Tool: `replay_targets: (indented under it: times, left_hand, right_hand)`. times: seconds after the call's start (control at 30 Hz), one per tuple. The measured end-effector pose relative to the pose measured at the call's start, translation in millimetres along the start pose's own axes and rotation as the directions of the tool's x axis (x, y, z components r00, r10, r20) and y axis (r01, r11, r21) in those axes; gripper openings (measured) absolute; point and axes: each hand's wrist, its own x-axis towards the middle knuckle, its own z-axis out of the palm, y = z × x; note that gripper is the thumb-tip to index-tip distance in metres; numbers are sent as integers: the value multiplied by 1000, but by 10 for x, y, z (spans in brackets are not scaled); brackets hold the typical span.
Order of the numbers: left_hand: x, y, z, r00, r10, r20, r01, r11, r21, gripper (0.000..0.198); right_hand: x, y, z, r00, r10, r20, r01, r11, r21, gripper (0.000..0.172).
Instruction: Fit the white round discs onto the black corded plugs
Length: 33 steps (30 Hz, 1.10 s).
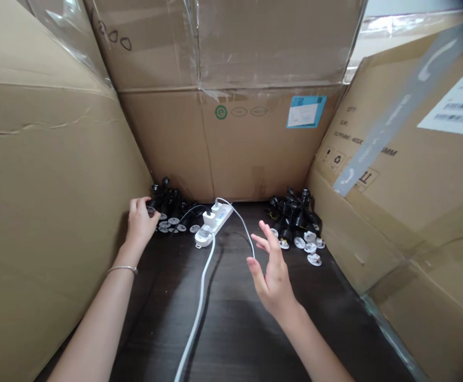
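Observation:
My left hand (141,222) is at the left pile of black parts (168,197). Its fingers and thumb are closed around a part with a pale round end (150,210), mostly hidden by the hand. Several white discs (173,220) lie at the front of that pile. My right hand (273,273) is raised over the dark surface with fingers apart, holding nothing. Beyond it is the right pile of black parts (295,212), with white discs (309,248) along its front. A white power strip (204,236) lies between the piles, with plugs and chargers in it.
A thick white cord (199,302) runs from the strip toward me; a thinner white cable (237,212) curves right behind my right hand. Cardboard boxes stand at the left (56,185), back (247,154) and right (422,212), walling in the dark wood-look surface (231,318).

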Motion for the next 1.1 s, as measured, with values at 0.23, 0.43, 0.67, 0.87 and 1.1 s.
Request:
replay_targets:
  times: [0.23,0.43,0.67,0.87,1.1]
  left_hand:
    - [33,-163,61,999,27,27,-29,997,76,40]
    - [-9,-191,55,992,60,111,-80,979,187,34]
    - [-74,-200,46,996,69,56,-72,995,62,34]
    - [-111,43,-118,995,26,-96,-24,1000,18,32]
    - [-743,1387,-255,955,289,-59,-294,919,-264,29]
  right_hand:
    - [12,30,-27,999,35,-18,-35,999,22,58]
    - [64,47,-36,991,59,-117,-61,998,-13,47]
    - [235,381,-368,910,77,-409,-193,949,-251,27]
    - [245,752,-570,892,347,-291,-453,696,-558,33]
    - [297,842,-255,781,585,-220,-588,566,-578,41]
